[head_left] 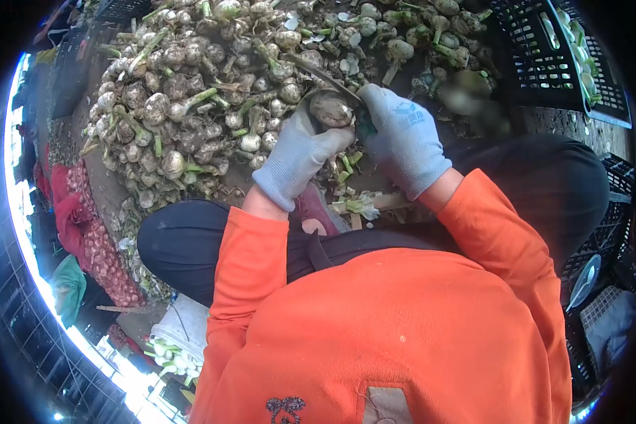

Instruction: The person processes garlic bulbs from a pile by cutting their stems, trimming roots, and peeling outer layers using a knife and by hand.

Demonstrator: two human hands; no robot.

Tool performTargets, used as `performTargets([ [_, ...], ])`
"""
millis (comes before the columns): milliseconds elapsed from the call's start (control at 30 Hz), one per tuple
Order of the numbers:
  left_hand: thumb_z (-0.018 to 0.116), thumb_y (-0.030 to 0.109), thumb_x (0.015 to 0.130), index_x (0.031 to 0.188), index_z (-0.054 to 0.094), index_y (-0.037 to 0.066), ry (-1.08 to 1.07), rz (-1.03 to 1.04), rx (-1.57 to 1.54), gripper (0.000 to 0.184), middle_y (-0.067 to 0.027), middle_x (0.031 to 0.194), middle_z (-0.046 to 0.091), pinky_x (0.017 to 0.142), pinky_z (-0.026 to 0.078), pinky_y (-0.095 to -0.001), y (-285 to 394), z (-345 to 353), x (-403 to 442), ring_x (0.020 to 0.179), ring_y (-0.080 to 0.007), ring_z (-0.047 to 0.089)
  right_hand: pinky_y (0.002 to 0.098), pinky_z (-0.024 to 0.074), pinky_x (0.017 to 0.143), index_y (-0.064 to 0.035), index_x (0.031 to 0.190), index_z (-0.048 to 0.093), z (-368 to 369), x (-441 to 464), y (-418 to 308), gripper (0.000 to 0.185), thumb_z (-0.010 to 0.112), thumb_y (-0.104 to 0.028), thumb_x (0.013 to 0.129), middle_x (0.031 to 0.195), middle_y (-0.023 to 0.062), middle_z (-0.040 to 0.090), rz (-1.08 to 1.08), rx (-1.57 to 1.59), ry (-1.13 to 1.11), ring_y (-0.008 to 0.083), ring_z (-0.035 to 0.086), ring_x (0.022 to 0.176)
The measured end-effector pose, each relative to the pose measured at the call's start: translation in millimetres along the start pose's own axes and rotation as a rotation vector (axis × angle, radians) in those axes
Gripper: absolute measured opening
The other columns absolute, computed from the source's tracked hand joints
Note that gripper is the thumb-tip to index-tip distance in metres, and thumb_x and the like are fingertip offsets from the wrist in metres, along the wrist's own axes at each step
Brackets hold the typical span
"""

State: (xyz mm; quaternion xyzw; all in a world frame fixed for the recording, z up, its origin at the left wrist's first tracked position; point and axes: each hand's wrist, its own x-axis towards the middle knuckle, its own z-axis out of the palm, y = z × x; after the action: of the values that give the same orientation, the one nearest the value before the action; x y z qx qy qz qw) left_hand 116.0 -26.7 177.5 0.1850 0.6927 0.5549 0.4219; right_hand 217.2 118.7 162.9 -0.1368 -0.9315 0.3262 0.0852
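Observation:
My left hand (297, 155), in a pale grey-blue knit glove, is closed around a dirt-streaked garlic bulb (331, 111). In my right hand (406, 138), gloved the same way, is a knife (325, 76) whose dark blade points up and to the left. The blade passes just over the far side of the bulb; whether it touches is unclear. Most of the knife's handle is hidden in the glove. Beyond both hands spreads a large heap of garlic bulbs (191, 116) with soil and cut stems. Green stem pieces (348, 164) lie below the hands, between my legs.
At the upper right stands a black plastic crate (544, 63) with pale, trimmed garlic in its far part. A red mesh sack of bulbs (106, 261) lies on the left. Nearer me are a white bucket (180, 325) and a green bag (68, 288). My folded legs frame the work area.

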Motion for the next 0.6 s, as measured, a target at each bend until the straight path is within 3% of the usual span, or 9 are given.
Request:
performTargets([
  [33,0.075,0.016,0.077,0.114,0.058,0.003,0.016,-0.098,-0.096,0.043,-0.0009,0.092,0.062,0.071,0.048,-0.0241,0.2,-1.0,-0.8,0.082,-0.0087,0.058,0.044,0.0486,0.071,-0.0071,0.101,0.053,-1.1,0.9,-0.2,0.029,0.068,-0.014,0.076,0.089,0.0142,0.062,-0.046,-0.042,0.006,0.0347,0.063,0.083],
  [133,0.076,0.016,0.078,0.109,0.063,0.003,0.207,-0.005,-0.225,0.036,-0.0003,0.092,0.063,0.071,0.047,-0.0238,-3.6,-1.8,1.4,0.083,-0.0081,0.058,0.0413,0.0486,0.067,-0.0111,0.096,0.054,-9.7,3.6,-4.6,0.025,0.067,-0.015,0.076,0.086,0.0081,0.061,-0.218,-0.124,0.065,0.0289,0.064,0.077],
  [167,0.075,0.014,0.08,0.104,0.066,0.004,0.099,0.002,-0.281,0.027,0.0009,0.092,0.063,0.072,0.047,-0.0235,0.8,-9.3,-3.0,0.083,-0.008,0.058,0.0411,0.0486,0.067,-0.0114,0.095,0.054,-13.4,3.7,-6.8,0.024,0.067,-0.015,0.075,0.085,0.0075,0.061,-0.266,-0.133,0.066,0.0285,0.064,0.077],
  [267,0.073,0.031,0.08,0.108,0.063,0.007,0.039,-0.01,-0.109,0.038,0.0036,0.088,0.058,0.066,0.043,-0.0239,-7.8,-21.0,-10.5,0.077,-0.0069,0.054,0.0403,0.0486,0.066,-0.0119,0.093,0.055,-18.7,5.4,-9.5,0.023,0.067,-0.014,0.073,0.082,0.0054,0.061,-0.363,-0.151,0.065,0.0265,0.064,0.075],
  [300,0.076,0.05,0.077,0.109,0.063,0.007,0.014,-0.036,-0.035,0.055,0.0035,0.091,0.059,0.065,0.042,-0.0237,-8.2,-25.5,-12.7,0.078,-0.0065,0.054,0.04,0.0486,0.065,-0.0121,0.093,0.056,-18.6,5.3,-10.3,0.023,0.066,-0.013,0.072,0.081,0.0048,0.061,-0.389,-0.155,0.063,0.0257,0.064,0.074],
  [367,0.075,0.036,0.082,0.113,0.061,0.006,0.045,0.056,-0.104,0.045,0.0001,0.096,0.063,0.07,0.047,-0.0256,-27.1,-32.1,-16.6,0.082,-0.0083,0.057,0.04,0.0485,0.065,-0.0118,0.095,0.056,-16.9,4.5,-13.7,0.027,0.067,-0.013,0.07,0.079,0.0042,0.06,-0.418,-0.177,0.055,0.0247,0.064,0.075],
  [533,0.072,0.034,0.088,0.123,0.054,0.004,0.012,0.205,-0.134,0.05,-0.0046,0.103,0.065,0.079,0.052,-0.0285,-41.7,-35.0,-17.7,0.091,-0.0121,0.062,0.0403,0.0485,0.066,-0.0114,0.099,0.058,-14.0,3.2,-10.5,0.035,0.07,-0.014,0.066,0.082,0.003,0.059,-0.464,-0.215,0.039,0.0239,0.064,0.079],
  [600,0.079,0.051,0.073,0.118,0.06,0.007,0.091,0.124,-0.18,0.066,0.001,0.096,0.061,0.07,0.044,-0.0254,-38.1,-25.8,-20.6,0.082,-0.0087,0.055,0.0403,0.0484,0.066,-0.0111,0.1,0.058,-14.4,2.0,-7.8,0.037,0.071,-0.015,0.065,0.084,0.0029,0.059,-0.476,-0.239,0.018,0.0243,0.064,0.08],
])
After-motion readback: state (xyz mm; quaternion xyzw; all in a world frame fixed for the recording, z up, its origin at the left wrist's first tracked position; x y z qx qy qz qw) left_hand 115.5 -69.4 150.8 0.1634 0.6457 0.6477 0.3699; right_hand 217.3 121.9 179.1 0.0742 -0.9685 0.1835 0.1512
